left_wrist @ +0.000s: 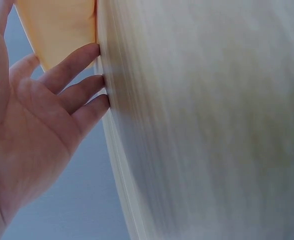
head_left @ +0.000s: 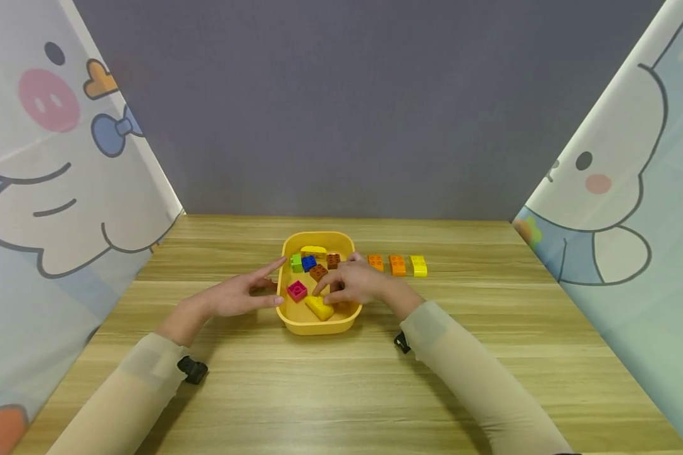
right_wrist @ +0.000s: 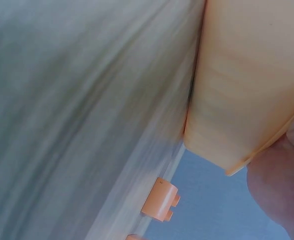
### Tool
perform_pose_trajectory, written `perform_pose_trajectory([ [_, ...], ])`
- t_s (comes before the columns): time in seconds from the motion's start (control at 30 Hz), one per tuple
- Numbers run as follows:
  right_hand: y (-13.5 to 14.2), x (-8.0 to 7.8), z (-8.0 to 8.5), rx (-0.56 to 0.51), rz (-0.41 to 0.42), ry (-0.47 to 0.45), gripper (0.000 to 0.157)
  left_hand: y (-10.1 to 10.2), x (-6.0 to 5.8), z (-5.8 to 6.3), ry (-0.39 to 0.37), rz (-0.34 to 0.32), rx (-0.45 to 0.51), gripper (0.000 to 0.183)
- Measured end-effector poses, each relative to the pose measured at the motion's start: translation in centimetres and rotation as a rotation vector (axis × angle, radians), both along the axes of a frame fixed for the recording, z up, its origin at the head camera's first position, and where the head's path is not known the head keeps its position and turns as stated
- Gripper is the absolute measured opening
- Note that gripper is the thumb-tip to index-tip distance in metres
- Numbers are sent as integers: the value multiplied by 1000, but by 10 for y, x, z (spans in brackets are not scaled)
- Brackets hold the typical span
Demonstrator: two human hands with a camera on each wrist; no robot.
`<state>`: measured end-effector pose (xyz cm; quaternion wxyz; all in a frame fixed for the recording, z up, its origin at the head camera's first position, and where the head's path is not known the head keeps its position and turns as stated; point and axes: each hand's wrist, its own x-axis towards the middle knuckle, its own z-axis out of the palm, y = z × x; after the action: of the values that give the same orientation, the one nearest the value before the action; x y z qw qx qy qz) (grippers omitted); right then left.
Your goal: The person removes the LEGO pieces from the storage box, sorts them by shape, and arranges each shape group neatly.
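A yellow tub (head_left: 319,328) stands on the table with several toy building bricks in it. My left hand (head_left: 236,295) is at its left side, fingers stretched out and thumb near the rim. In the left wrist view, the fingertips of that left hand (left_wrist: 47,107) reach the table surface beside the tub. My right hand (head_left: 355,281) reaches over the right rim, with bent index finger and thumb at the upper edge of a long yellow brick (head_left: 320,308). Beside that lie a pink brick (head_left: 297,291) and a brown brick (head_left: 318,272). The right hand's other fingers are mostly hidden.
Farther back in the tub are a green brick (head_left: 296,263), a blue brick (head_left: 309,263), another brown brick (head_left: 333,261) and a yellow piece (head_left: 313,251). Right of the tub, two orange bricks (head_left: 397,265) and a yellow brick (head_left: 418,266) stand in a row. A grey panel (head_left: 347,114) rises behind.
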<state>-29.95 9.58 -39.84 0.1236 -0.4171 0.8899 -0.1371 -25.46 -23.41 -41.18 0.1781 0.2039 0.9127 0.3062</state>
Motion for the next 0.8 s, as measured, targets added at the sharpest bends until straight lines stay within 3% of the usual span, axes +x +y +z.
perform_pose_trajectory([
  [0.23, 0, 1, -1, -5, 15, 11, 31, 1, 1, -1, 6, -2, 15, 96],
  [0.6, -6, 6, 5, 104, 73, 58, 53, 1, 0, -2, 5, 1, 14, 95],
  [0.8, -9, 8, 6, 105, 34, 39, 51, 0, 0, -3, 11, 3, 14, 95],
])
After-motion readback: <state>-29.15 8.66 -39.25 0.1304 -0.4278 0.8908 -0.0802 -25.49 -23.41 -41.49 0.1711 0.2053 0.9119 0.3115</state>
